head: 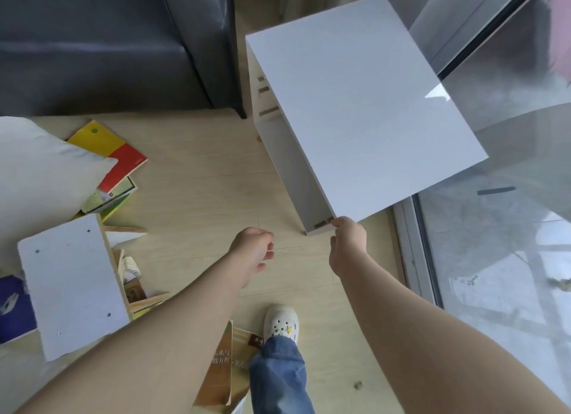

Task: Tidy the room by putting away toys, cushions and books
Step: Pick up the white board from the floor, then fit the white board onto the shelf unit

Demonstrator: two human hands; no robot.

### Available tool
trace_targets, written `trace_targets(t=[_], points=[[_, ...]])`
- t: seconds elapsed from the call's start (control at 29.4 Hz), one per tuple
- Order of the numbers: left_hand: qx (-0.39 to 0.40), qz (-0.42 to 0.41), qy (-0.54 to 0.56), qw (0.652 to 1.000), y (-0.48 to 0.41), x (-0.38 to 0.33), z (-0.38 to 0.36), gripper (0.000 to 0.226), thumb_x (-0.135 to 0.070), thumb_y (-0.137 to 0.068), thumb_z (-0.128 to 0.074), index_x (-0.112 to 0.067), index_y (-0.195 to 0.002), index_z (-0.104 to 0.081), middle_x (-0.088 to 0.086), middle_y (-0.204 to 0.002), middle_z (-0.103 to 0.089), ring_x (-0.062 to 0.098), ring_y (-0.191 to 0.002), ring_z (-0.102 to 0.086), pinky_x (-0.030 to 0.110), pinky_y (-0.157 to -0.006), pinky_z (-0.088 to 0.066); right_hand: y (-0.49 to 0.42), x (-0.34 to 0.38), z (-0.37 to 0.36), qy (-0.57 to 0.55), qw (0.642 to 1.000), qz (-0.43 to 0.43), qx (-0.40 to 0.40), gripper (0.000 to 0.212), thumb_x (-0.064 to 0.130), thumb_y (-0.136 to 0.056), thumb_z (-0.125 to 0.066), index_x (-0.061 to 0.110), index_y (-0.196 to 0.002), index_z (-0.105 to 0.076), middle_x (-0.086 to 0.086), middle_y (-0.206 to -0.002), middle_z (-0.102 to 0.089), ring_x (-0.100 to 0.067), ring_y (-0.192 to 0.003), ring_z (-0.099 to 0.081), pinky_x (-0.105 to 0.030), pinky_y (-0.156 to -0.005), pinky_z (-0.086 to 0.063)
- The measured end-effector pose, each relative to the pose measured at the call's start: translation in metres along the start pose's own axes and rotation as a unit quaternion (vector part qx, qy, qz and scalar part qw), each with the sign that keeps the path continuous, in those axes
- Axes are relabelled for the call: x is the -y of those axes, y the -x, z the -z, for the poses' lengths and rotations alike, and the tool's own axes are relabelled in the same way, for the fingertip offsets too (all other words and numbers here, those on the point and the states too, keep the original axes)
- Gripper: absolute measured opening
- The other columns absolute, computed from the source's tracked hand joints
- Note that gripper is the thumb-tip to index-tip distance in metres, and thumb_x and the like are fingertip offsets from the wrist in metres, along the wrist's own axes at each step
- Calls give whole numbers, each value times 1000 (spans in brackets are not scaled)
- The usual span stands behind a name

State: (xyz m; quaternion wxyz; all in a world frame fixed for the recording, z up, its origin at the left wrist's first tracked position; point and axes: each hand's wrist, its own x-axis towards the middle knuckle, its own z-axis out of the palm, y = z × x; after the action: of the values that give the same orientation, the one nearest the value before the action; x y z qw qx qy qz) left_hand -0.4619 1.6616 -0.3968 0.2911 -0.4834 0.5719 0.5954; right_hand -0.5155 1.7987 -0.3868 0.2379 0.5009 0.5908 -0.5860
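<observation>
A white cabinet (364,110) stands upright right of centre, its glossy top facing me. My right hand (347,243) grips its near bottom corner, thumb on the edge. My left hand (253,251) hovers over the wooden floor beside it, fingers loosely curled and holding nothing. A white cushion (40,172) lies at the left on top of books. A yellow and red book (114,154) and a green book (112,197) poke out from under it. A brown book (224,364) lies by my foot.
A smaller white shelf unit (71,283) lies tipped at lower left with things inside. A purple book (12,308) sits at the left edge. A dark sofa (108,42) fills the top left. A glass sliding door (494,259) runs along the right.
</observation>
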Motion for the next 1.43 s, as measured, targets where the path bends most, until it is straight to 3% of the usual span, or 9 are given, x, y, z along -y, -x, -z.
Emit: trace_targets(t=[0.17, 0.31, 0.48, 0.68, 0.82, 0.95, 1.09, 1.15, 1.43], points=[[9, -25, -7, 1000, 9, 6, 23, 16, -18, -95, -46, -24, -80, -51, -2, -79, -56, 12, -70, -57, 31, -80, -41, 3, -13, -15, 9, 999, 12, 29, 33, 8, -93, -44, 2, -125, -51, -18, -135, -50, -25, -129, -44, -33, -108, -33], [-19, -35, 6, 999, 9, 21, 69, 16, -18, -95, -47, -23, -81, -52, -1, -79, -57, 15, -74, -59, 31, -81, -41, 27, -35, -42, 60, 996, 38, 53, 48, 15, -91, -49, 13, -137, -39, -7, -120, -47, -21, -110, -46, -31, -94, -36], [-66, -36, 13, 997, 15, 67, 137, 15, -15, -94, -47, -21, -83, -55, 3, -85, -59, 20, -82, -61, 32, -79, -42, 82, -107, -85, 209, 967, 25, 144, 56, 17, -94, -49, 17, -146, -30, -8, -145, -38, -27, -130, -40, -36, -104, -35], [-144, -96, -84, 981, -10, 145, 251, 12, -18, -91, -49, -21, -95, -60, 2, -97, -64, 24, -96, -62, 32, -78, -48, 110, -240, -170, 428, 884, 69, 174, 51, 17, -92, -46, 12, -142, -38, -9, -127, -57, -23, -99, -58, -22, -75, -39], [-242, -84, -159, 953, -41, 198, 308, 25, -17, -93, -47, -16, -113, -61, 0, -114, -61, 23, -102, -54, 31, -78, -47, 99, -307, -215, 427, 883, 38, 194, 52, 18, -92, -48, 14, -142, -36, -9, -116, -57, -24, -94, -53, -22, -72, -39], [-332, -47, -264, 904, -90, 245, 353, 42, -18, -88, -53, -17, -129, -52, 8, -134, -49, 31, -122, -46, 45, -92, -42, 72, -351, -246, 301, 928, 1, 221, 63, 13, -92, -54, 18, -148, -27, -9, -142, -41, -24, -126, -43, -29, -93, -32], [-256, 20, -4, 966, -131, 245, 382, 35, -22, -84, -58, -15, -113, -42, 7, -110, -52, 26, -90, -56, 39, -75, -52, 43, -372, -277, 225, 949, -31, 219, 37, 13, -93, -52, 16, -129, -45, -9, -119, -55, -22, -96, -52, -29, -75, -42], [-204, 86, 140, 965, -166, 259, 413, 36, -27, -85, -58, -11, -114, -46, 12, -114, -56, 30, -100, -57, 42, -87, -50, 28, -395, -310, 215, 956, -50, 195, 19, 18, -93, -52, 15, -112, -53, -7, -96, -59, -23, -80, -55, -27, -65, -43], [-193, 101, 288, 932, -160, 253, 410, 44, -29, -93, -55, -11, -131, -44, 3, -123, -49, 21, -114, -45, 30, -91, -34, 39, -367, -312, 158, 971, -116, 138, 23, 32, -93, -54, 14, -100, -66, -8, -95, -70, -28, -84, -65, -43, -87, -50]])
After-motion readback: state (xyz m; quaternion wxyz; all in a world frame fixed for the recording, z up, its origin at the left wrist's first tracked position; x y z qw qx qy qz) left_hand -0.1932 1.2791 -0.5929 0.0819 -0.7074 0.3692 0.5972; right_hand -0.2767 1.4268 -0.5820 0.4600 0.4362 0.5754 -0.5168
